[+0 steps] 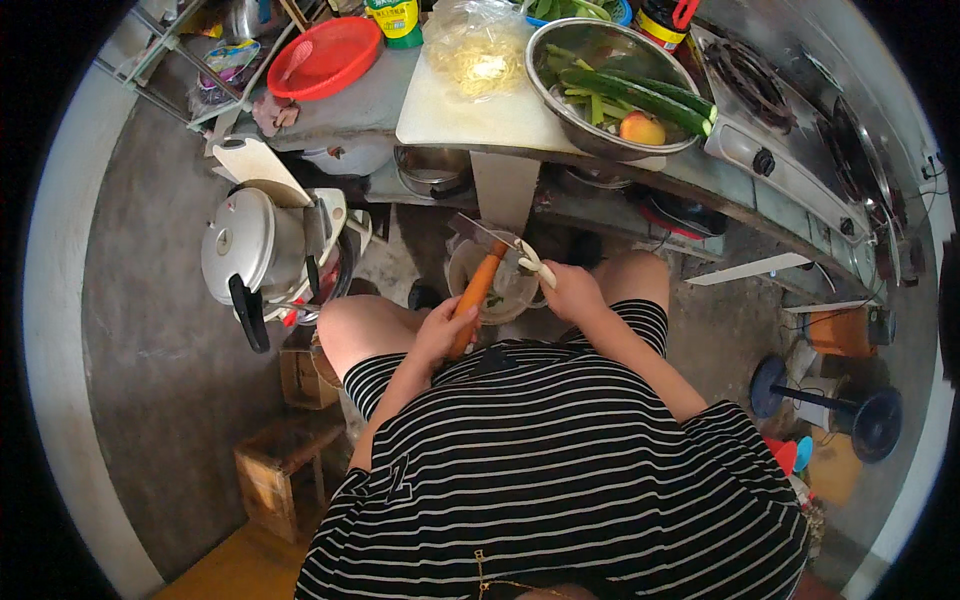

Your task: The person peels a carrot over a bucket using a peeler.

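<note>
My left hand (441,328) grips a long orange carrot (480,285) near its thick lower end, and the carrot slants up and away from me. In my right hand (571,291) is a white-handled peeling tool (534,262). Its thin metal part reaches across the carrot's far tip; whether it touches the carrot I cannot tell. Below both hands, between my knees, stands a pale translucent plastic bin (517,304) with some green scraps in the bottom.
Ahead, a white cutting board (435,120) holds bagged noodles (484,60). A steel bowl (585,142) contains cucumbers (645,96), greens and a round fruit (642,128). A gas stove (757,154) is right, a pressure cooker (240,232) left. A red plastic basket (337,52) sits on the counter.
</note>
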The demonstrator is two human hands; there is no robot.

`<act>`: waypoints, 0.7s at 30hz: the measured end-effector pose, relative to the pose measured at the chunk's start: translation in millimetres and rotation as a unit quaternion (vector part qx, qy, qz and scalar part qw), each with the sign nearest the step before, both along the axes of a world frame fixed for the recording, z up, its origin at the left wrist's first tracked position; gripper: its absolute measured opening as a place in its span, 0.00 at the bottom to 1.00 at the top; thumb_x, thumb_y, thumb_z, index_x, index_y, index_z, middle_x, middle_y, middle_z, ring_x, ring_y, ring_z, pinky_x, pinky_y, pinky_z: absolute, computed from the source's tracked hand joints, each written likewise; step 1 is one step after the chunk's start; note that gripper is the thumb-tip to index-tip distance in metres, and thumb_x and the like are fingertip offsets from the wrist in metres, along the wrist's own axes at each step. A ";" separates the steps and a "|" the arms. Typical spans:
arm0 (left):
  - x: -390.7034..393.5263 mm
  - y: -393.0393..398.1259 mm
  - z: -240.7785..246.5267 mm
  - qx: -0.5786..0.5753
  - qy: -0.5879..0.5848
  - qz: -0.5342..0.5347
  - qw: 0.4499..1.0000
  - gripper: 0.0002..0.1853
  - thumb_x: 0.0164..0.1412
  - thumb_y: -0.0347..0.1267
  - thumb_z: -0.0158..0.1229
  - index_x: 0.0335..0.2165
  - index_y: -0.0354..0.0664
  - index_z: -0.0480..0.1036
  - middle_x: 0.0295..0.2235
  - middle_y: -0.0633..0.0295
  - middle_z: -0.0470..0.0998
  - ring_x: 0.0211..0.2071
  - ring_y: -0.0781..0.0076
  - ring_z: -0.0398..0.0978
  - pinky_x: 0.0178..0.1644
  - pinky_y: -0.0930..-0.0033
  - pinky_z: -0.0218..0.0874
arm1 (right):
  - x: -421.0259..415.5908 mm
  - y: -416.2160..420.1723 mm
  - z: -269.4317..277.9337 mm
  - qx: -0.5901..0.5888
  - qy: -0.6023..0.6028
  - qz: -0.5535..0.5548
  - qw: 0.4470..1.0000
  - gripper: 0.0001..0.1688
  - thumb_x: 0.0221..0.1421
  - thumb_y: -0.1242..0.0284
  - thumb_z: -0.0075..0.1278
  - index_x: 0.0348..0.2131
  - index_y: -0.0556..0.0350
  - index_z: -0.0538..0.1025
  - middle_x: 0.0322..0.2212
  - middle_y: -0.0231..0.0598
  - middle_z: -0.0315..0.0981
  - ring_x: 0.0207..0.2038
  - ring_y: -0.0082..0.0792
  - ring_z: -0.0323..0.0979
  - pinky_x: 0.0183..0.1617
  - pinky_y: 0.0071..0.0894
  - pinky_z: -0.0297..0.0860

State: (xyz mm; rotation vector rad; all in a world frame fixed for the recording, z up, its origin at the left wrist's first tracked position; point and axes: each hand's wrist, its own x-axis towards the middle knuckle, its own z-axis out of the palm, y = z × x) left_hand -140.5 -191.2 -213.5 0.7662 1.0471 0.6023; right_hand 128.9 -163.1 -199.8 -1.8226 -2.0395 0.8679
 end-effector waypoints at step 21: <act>-43.5 2.4 -50.0 -0.093 -0.049 0.096 0.990 0.18 0.64 0.39 0.53 0.47 0.39 0.66 0.29 0.59 0.74 0.25 0.69 0.72 0.30 0.70 0.66 | -10.4 23.8 31.9 0.079 0.021 -0.110 0.990 0.17 0.58 0.60 0.49 0.41 0.51 0.77 0.32 0.51 0.76 0.37 0.56 0.74 0.39 0.49 0.69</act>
